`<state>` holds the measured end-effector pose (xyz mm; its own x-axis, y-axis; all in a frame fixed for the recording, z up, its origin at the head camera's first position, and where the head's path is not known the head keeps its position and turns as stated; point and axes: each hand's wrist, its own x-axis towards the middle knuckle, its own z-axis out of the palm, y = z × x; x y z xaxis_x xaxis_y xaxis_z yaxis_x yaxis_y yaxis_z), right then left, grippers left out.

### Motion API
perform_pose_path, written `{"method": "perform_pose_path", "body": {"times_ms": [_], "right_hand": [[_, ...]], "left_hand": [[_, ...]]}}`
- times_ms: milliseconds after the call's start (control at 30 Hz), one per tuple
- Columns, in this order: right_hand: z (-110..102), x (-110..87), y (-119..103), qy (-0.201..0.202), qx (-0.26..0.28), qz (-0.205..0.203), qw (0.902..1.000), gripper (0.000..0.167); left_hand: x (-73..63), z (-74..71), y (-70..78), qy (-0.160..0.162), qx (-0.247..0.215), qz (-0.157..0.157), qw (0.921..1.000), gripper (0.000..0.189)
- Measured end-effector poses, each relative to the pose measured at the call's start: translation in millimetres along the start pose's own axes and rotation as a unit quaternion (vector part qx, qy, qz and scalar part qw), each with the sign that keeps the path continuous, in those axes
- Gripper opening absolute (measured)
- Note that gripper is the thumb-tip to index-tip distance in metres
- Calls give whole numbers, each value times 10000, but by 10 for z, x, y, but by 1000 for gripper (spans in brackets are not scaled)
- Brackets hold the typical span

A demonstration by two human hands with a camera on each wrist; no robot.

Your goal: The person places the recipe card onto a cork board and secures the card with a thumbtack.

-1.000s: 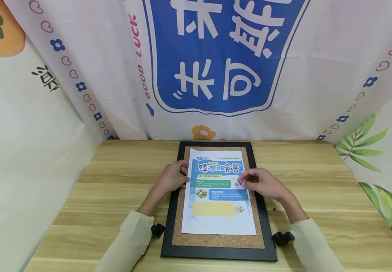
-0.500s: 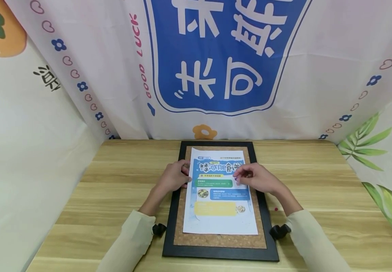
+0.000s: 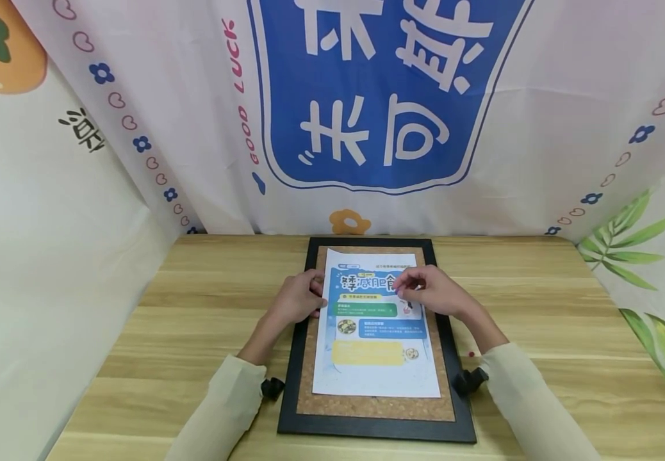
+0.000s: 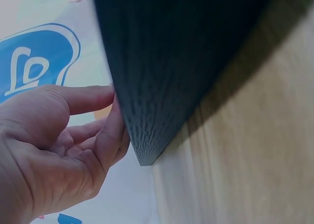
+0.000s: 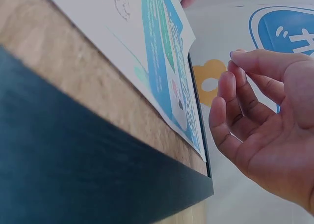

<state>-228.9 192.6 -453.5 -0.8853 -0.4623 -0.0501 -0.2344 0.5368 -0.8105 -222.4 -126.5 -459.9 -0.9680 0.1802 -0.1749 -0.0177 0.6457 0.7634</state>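
A printed sheet of paper [image 3: 375,378] lies over the cork board [image 3: 378,408], which has a black frame [image 3: 367,428]. My left hand [image 3: 298,298] holds the paper's left edge near the upper part, thumb at the edge; its fingertips are hidden behind the frame in the left wrist view. Over the paper's upper right, my right hand [image 3: 439,291] pinches a small purple-blue piece [image 5: 232,54] between thumb and index finger. Most of that piece is covered by the fingertips, so I cannot tell its kind. The other fingers of the right hand [image 5: 267,106] are loosely bent.
A small red piece [image 3: 471,354] lies on the wooden table [image 3: 563,384], right of the board. Behind the table's far edge hangs a printed cloth [image 3: 505,192]. Dark wrist cameras sit near the frame, including the right one [image 3: 471,380].
My right hand has moved slightly left and up over the paper with the small piece in its pinch. My left hand has stayed at the paper's left edge. The head view has shifted a little.
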Motion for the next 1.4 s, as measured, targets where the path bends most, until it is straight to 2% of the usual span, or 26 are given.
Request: {"method": "perform_pose_path", "body": {"times_ms": [467, 700, 967, 1400], "right_hand": [[42, 206, -115, -13, 82, 195, 9998, 16], [81, 320, -148, -53, 94, 64, 9999, 18], [127, 430, -183, -30, 51, 268, 9996, 18], [164, 527, -206, 16, 77, 269, 9996, 19]], "left_hand": [[-4, -5, 28, 33, 19, -81, 10000, 59], [-16, -8, 44, 38, 44, -47, 10000, 59], [-6, 1, 33, 45, 18, -48, 10000, 60], [-12, 8, 24, 68, 28, -36, 10000, 58]]}}
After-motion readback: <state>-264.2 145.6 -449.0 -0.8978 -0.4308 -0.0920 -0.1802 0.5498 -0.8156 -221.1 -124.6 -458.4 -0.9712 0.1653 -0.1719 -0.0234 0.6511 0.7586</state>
